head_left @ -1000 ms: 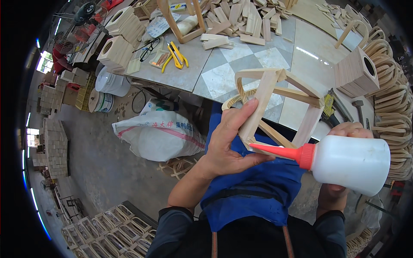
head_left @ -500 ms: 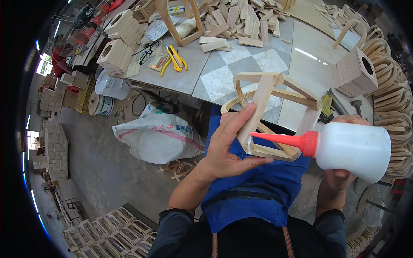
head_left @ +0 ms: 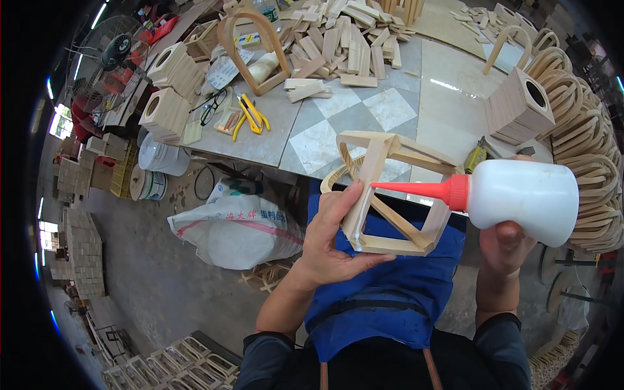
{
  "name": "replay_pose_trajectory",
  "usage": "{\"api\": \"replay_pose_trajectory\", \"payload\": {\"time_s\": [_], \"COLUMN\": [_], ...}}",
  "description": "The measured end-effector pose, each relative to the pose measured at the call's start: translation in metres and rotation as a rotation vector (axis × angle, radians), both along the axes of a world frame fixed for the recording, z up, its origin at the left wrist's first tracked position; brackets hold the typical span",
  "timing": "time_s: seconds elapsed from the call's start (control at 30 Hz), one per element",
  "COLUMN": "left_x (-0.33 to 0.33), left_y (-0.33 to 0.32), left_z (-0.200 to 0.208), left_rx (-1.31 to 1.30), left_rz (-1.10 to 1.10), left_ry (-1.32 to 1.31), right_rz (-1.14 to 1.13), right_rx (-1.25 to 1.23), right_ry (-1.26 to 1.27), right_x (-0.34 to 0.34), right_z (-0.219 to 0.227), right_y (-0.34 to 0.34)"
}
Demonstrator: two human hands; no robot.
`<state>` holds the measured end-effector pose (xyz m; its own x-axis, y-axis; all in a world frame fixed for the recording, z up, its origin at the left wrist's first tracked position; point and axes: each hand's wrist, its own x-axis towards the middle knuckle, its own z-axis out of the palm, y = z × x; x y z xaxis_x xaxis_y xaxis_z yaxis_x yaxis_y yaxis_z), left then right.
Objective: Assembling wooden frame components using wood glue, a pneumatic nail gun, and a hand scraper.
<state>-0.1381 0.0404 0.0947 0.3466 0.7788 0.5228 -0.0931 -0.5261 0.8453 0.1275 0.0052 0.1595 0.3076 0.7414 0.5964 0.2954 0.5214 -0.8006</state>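
Note:
My left hand (head_left: 325, 237) is closed on a small open wooden frame (head_left: 372, 170), holding it tilted in front of my blue apron, thumb and fingers pinching its left side. The frame has flat slats and curved bars. A white glue bottle (head_left: 526, 198) with a long red nozzle (head_left: 416, 189) lies sideways in my right hand (head_left: 507, 250), which is mostly hidden behind it. The nozzle's tip touches or nearly touches the frame's left slat, near my left fingertips. Wet white glue (head_left: 357, 237) runs along the slat's lower part.
On the tiled table (head_left: 351, 107) lie a heap of wooden slats (head_left: 348, 45), yellow-handled pliers (head_left: 250, 117), glasses (head_left: 211, 107) and an arched wooden frame (head_left: 266, 84). A wooden box (head_left: 517, 107) and stacked bent-wood loops (head_left: 578, 130) stand right. A white sack (head_left: 237, 231) sits on the floor.
The red nozzle tip has moved up along the slat, and the glue trail below it is longer. Both hands keep their grips. The whole view has shifted slightly.

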Motion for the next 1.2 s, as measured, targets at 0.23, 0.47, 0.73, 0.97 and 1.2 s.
{"api": "replay_pose_trajectory", "payload": {"time_s": [0.23,0.47,0.73,0.97,1.2], "left_x": [0.002,0.001,0.004,0.003,0.005], "left_y": [0.008,0.007,0.006,0.006,0.003], "left_z": [-0.002,-0.006,-0.008,-0.009,-0.011], "left_rx": [0.101,0.072,0.053,0.049,0.054], "left_rz": [-0.042,-0.050,-0.015,0.010,0.063], "left_ry": [0.009,-0.019,-0.079,-0.077,-0.079], "right_rz": [0.076,0.132,0.140,0.179,0.106], "right_rx": [0.052,0.043,0.043,0.078,0.085], "right_ry": [0.150,0.111,0.155,0.184,0.172], "right_x": [0.003,0.015,0.021,0.034,0.047], "right_z": [-0.001,0.002,0.002,-0.004,-0.008], "right_y": [0.006,0.013,0.009,0.000,-0.008]}}
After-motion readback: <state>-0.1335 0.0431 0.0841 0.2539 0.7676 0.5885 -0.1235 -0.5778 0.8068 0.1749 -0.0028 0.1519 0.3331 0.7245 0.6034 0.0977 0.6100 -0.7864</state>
